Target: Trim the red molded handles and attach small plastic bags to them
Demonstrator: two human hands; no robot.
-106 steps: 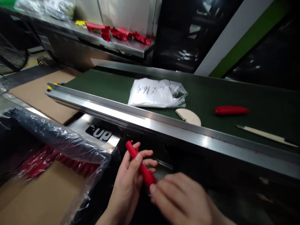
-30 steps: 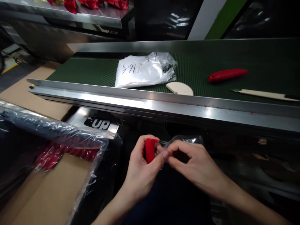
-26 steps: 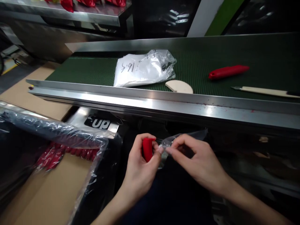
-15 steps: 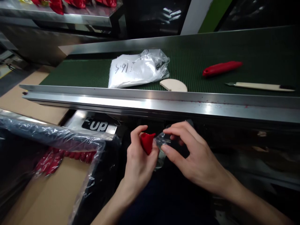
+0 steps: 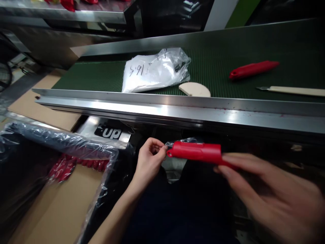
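Note:
My right hand (image 5: 269,186) is closed on the narrow right end of a red plastic handle (image 5: 196,151), which lies nearly level and has a small holed tab at its left end. My left hand (image 5: 149,157) pinches the edge of a clear plastic bag (image 5: 169,144) beside that tab. Part of the bag shows behind the handle, so I cannot tell whether the tip is inside it. On the green belt (image 5: 213,61) rest a similar red handle (image 5: 254,69), a knife with a pale shaft (image 5: 294,89) and a cream half-round piece (image 5: 195,89).
A white plastic packet (image 5: 149,73) with handwriting lies on the belt behind its metal rail (image 5: 162,108). At lower left stands a box lined with clear plastic (image 5: 109,162), holding several wrapped red pieces (image 5: 63,167). A metal shelf (image 5: 101,17) bears red items at upper left.
The red handle has passed from my left hand to my right, which has moved right and closer. My left hand now pinches the clear bag. The view has shifted slightly.

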